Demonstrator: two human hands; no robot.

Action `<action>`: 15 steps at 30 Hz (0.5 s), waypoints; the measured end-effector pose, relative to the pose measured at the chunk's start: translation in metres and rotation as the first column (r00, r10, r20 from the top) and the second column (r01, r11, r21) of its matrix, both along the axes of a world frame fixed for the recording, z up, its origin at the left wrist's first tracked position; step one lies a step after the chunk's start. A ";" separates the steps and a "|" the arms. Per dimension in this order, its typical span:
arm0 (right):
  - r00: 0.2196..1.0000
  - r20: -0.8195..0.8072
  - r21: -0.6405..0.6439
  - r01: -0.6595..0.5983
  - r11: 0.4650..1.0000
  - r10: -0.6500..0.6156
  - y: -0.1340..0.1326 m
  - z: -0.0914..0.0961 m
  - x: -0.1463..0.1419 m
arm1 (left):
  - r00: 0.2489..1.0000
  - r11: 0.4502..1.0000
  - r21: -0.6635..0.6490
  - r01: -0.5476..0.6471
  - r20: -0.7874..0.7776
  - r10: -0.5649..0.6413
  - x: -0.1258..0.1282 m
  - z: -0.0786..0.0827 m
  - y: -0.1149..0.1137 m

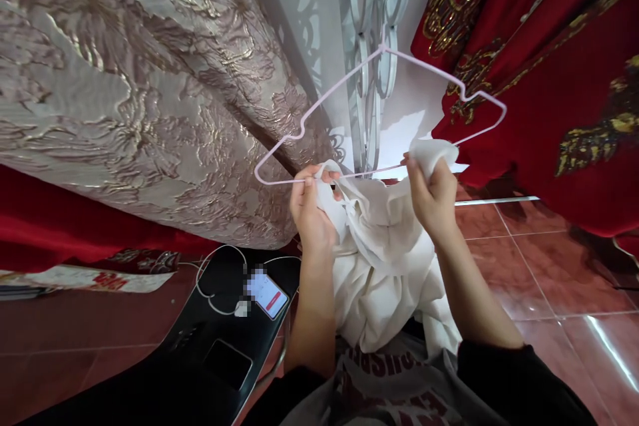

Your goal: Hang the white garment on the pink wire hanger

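A thin pale pink wire hanger hangs in front of me with its hook up near a white metal grille. A white garment droops from both my hands down to my lap. My left hand is closed on a fold of the garment and touches the hanger's bottom bar at its left end. My right hand is closed on another bunch of the white cloth, just under the bar's right part. The cloth between the hands sags below the bar.
A beige and gold brocade curtain fills the left. Red and gold embroidered cloth hangs at the right. Below left stands a black seat with a phone and a white cable on it. The floor is glossy red tile.
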State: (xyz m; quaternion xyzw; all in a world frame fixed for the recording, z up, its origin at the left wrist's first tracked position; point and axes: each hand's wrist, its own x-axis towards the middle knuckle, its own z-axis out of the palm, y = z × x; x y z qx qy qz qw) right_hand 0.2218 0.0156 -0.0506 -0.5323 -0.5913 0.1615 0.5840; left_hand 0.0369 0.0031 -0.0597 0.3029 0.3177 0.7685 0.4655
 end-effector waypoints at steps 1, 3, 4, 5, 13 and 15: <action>0.999 0.023 0.005 0.046 0.999 -0.047 0.004 -0.001 -0.001 | 1.000 1.000 -0.011 0.004 -0.013 -0.004 -0.003 -0.001 -0.002; 0.991 0.029 0.025 0.130 0.991 -0.131 0.011 -0.002 0.003 | 0.999 0.999 -0.031 0.016 -0.039 -0.017 -0.016 -0.004 -0.004; 0.986 0.027 0.040 0.160 0.986 -0.161 0.014 -0.002 0.006 | 0.998 0.999 -0.035 0.015 -0.052 -0.017 -0.025 -0.004 -0.005; 0.983 0.025 0.056 0.180 0.982 -0.182 0.015 -0.002 0.009 | 0.998 0.999 -0.034 0.002 -0.066 -0.004 -0.036 -0.003 -0.005; 0.982 -0.042 0.030 0.188 0.982 -0.187 0.014 0.004 0.006 | 0.976 0.998 0.028 -0.052 -0.210 0.056 -0.087 0.062 0.007; 0.983 -0.087 0.004 0.165 0.986 -0.164 0.012 0.002 0.000 | 0.939 0.999 0.010 0.046 -0.340 -0.040 -0.080 0.077 0.012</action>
